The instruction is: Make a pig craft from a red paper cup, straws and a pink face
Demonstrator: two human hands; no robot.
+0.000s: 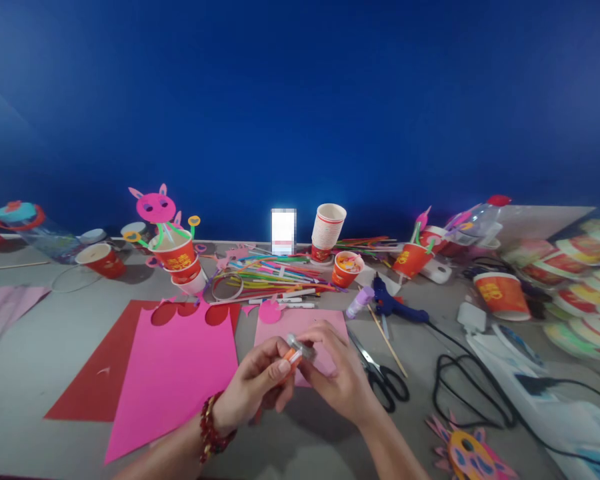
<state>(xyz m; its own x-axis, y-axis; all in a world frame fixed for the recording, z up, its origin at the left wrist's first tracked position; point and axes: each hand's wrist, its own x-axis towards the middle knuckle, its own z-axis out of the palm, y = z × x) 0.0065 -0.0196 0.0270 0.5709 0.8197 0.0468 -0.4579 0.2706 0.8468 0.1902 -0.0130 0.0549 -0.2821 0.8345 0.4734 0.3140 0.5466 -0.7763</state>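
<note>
My left hand [267, 373], a beaded bracelet at its wrist, pinches a small orange object with a white mark and a shiny grey end [293, 357]. The fingertips of my right hand [337, 370] close on the grey part from the other side. Its exact kind is blurred and partly hidden by the fingers. Both hands are above the front of a light pink sheet [303, 320]. A pink disc [271, 311] lies at that sheet's back edge. To the left is a bright pink sheet [180, 373] with rounded cut-outs, over a red sheet [95, 380].
Black-handled scissors [380, 377], a wooden stick [387, 340], a purple glue stick [360, 302] and a blue glue gun [400, 307] lie right. Behind are pipe cleaners [260, 277], stacked cups [329, 227], and a pink animal figure [156, 208] in a cup. A black cord [437, 393] loops at right.
</note>
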